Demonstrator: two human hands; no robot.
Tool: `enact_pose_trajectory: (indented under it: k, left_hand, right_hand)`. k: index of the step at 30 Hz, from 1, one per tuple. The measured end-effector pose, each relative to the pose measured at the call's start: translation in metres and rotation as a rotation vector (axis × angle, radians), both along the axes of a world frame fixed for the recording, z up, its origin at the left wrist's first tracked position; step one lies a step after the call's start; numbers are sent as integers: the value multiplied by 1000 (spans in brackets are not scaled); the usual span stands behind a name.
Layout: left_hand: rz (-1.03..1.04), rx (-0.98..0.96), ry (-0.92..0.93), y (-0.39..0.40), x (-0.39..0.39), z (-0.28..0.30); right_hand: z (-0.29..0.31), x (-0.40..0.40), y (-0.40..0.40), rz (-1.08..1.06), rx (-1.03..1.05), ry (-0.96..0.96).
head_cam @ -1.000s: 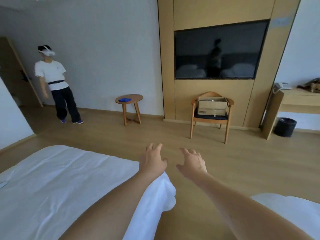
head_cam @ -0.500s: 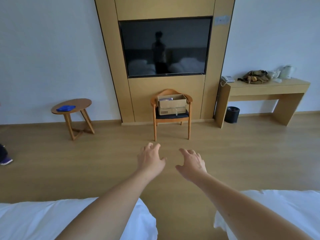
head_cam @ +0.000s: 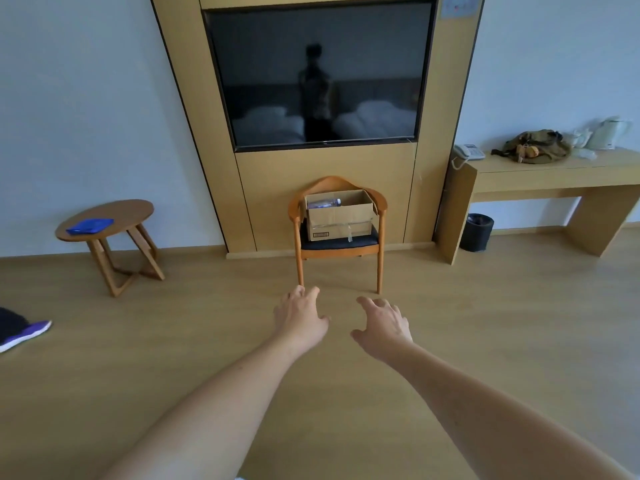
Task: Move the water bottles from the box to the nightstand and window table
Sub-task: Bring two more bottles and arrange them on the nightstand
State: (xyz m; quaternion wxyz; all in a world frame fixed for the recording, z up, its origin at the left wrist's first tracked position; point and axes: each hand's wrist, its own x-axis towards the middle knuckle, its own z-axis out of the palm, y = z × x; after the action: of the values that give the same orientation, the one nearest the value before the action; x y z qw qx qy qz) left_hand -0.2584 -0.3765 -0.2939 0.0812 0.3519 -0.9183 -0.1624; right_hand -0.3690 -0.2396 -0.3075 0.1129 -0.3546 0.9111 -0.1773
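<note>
An open cardboard box [head_cam: 339,220] sits on the seat of a wooden chair [head_cam: 300,237] against the TV wall, straight ahead. Inside it a clear water bottle [head_cam: 323,203] lies on its side near the box's back left; the rest of the inside is hidden. My left hand [head_cam: 299,315] and my right hand [head_cam: 382,323] are stretched out in front of me over the floor, short of the chair. Both hold nothing, with fingers spread apart.
A round wooden side table [head_cam: 107,220] with a blue cloth [head_cam: 89,226] stands at the left. A long desk [head_cam: 554,174] at the right carries a phone, a bag and a kettle, with a black bin [head_cam: 477,232] beside it. Another person's shoe [head_cam: 26,336] shows at the left edge.
The view has swung right and moved closer to the chair and box. The beds have dropped out of view. The other person is now only a shoe at the left edge.
</note>
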Motion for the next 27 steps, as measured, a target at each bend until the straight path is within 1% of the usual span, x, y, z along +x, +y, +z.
enact_pose_trajectory:
  k: [3, 6, 11, 17, 23, 27]
  left_hand:
    - [-2, 16, 21, -37, -52, 7]
    - [-7, 34, 2, -73, -94, 6]
    - [-2, 55, -4, -150, -164, -14]
    - [-45, 79, 25, -265, -259, -38]
    - [-81, 113, 74, -370, -349, -25]
    - [-61, 129, 69, -418, -401, -30]
  right_hand:
    - [4, -54, -44, 15, 11, -1]
    - [2, -94, -87, 16, 17, -19]
    - [-13, -160, -162, 5, 28, -34]
    - [-28, -245, -263, -77, 34, -44]
    - [-19, -322, -347, -152, 59, -73]
    - [-27, -367, -393, -155, 84, -104]
